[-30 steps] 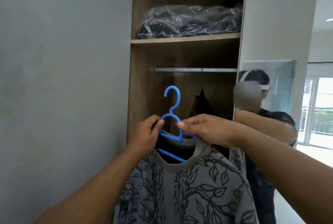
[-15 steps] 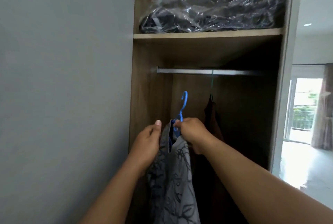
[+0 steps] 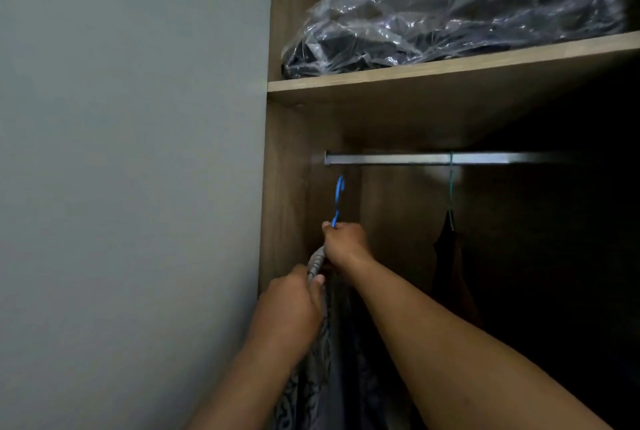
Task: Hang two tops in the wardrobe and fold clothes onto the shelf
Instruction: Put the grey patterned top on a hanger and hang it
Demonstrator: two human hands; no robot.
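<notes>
My right hand (image 3: 344, 242) grips the neck of a blue hanger (image 3: 338, 199), whose hook points up just below the left end of the metal rail (image 3: 398, 158). A grey top with a dark leaf print (image 3: 317, 353) hangs from that hanger, edge-on to me. My left hand (image 3: 294, 305) pinches the top's collar just below the right hand. Further right, a dark top (image 3: 450, 256) hangs from the rail on a green hanger (image 3: 450, 187).
A wooden shelf (image 3: 450, 66) above the rail carries dark clothes in a clear plastic bag (image 3: 450, 21). The open grey wardrobe door (image 3: 131, 170) fills the left side. The wardrobe's right interior is very dark.
The hanger with the grey top has turned edge-on and gone up into the wardrobe towards the rail. I have come closer, and my left hand has dropped to the collar.
</notes>
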